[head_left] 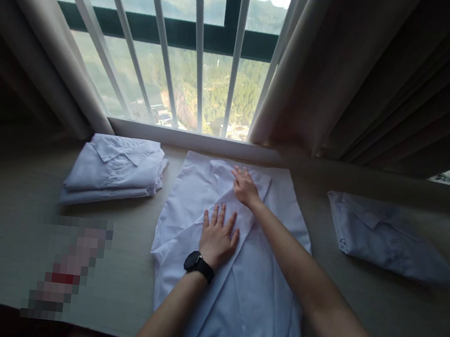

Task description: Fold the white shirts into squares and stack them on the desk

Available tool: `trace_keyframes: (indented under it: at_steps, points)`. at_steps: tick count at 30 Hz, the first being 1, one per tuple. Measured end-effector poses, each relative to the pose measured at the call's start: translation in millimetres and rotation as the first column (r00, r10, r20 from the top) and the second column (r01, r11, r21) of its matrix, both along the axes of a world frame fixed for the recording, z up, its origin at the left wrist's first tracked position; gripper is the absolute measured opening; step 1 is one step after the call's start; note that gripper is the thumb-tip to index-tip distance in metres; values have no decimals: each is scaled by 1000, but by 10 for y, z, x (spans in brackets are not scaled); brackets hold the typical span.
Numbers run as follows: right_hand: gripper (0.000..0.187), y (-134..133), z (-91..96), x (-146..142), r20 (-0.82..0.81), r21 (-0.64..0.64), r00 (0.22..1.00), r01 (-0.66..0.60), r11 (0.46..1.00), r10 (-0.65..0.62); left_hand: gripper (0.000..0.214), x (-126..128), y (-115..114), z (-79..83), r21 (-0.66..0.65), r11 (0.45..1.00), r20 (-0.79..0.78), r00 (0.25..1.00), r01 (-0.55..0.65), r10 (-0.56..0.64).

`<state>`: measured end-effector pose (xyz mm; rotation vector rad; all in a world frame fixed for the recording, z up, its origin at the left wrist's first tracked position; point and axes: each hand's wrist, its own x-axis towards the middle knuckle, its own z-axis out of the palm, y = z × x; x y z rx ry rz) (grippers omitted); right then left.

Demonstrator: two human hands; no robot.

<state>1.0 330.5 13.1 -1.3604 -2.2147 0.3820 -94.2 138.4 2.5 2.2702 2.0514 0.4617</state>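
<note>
A white shirt [260, 269] lies spread over the surface in front of me, with a sleeve folded across its body. My left hand [218, 235], with a black watch [197, 265] on the wrist, presses flat on the middle of the shirt, fingers spread. Farther up, my right hand [245, 185] rests on the cloth near the shirt's top edge, its fingers stretched out. Neither hand grips anything.
At the left lies a stack of folded white shirts [116, 170]; another folded white shirt [387, 234] is at the right. A blurred-out item [72, 267] sits front left. Behind stand a barred window [170, 77] and curtains [320, 66].
</note>
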Motion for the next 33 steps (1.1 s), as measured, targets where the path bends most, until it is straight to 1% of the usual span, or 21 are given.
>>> trace_keyframes:
  at_steps: [1,2,4,6,7,8,9,11,13,15,17,19,21,23,25,27,28,29,30,32,33]
  points:
    - [49,45,15,-154,35,-18,999,-7,1000,8,57,-5,-4,-2,5,1000,9,1000,0,0]
    - [48,119,31,-296,53,-40,998,23,999,-21,57,-12,-6,-8,11,1000,19,1000,0,0]
    - [46,318,59,-533,56,-88,986,164,983,-159,57,-31,-6,-28,27,1000,41,999,1,-3]
    - [46,523,69,-698,53,-122,950,313,942,-309,57,-50,-1,-51,42,999,57,998,5,-7]
    - [48,609,63,-756,55,-126,936,353,927,-348,57,-59,3,-62,47,999,63,998,6,-9]
    - [52,680,51,-801,62,-121,933,361,925,-356,57,-67,8,-72,51,999,70,998,7,-11]
    - [57,736,33,-835,75,-112,939,342,933,-335,57,-73,13,-79,52,999,77,997,8,-12]
    - [62,819,-12,-875,126,-104,958,272,957,-259,57,-81,24,-89,53,999,91,996,5,-10]
    - [56,892,-52,-880,177,-157,966,218,963,-190,57,-86,34,-98,53,999,103,995,0,-5]
    - [44,977,-79,-853,173,-244,972,199,949,-159,56,-90,42,-108,52,999,110,994,-2,-4]
    - [35,1069,-92,-802,116,-278,976,211,937,-185,56,-93,48,-121,51,999,111,994,1,-7]
    - [33,1137,-97,-746,68,-214,963,270,939,-262,56,-95,52,-133,47,999,112,994,4,-10]
    - [37,1140,-100,-711,90,-115,948,314,943,-305,56,-95,54,-141,45,999,116,993,3,-9]
    - [44,1059,-109,-718,159,-6,942,302,953,-297,56,-93,53,-142,49,999,117,993,0,-6]
    - [49,912,-130,-766,219,117,946,218,969,-239,57,-92,52,-141,55,999,116,993,-2,-4]
    - [51,752,-168,-834,285,194,950,75,978,-129,57,-92,51,-138,57,998,116,993,0,-7]
    - [52,686,-194,-866,332,182,941,1,983,-62,57,-92,50,-137,56,998,116,993,1,-8]
    - [53,638,-222,-893,377,134,926,-51,990,-3,58,-92,49,-137,53,999,116,993,1,-8]
    - [55,610,-251,-913,413,67,910,-73,995,39,58,-92,47,-136,50,999,116,993,2,-7]
    - [60,606,-299,-938,451,-57,891,-39,998,61,58,-91,45,-135,42,999,117,993,3,-8]
    - [61,620,-313,-945,458,-99,887,-15,995,59,58,-89,44,-133,38,999,117,993,4,-8]
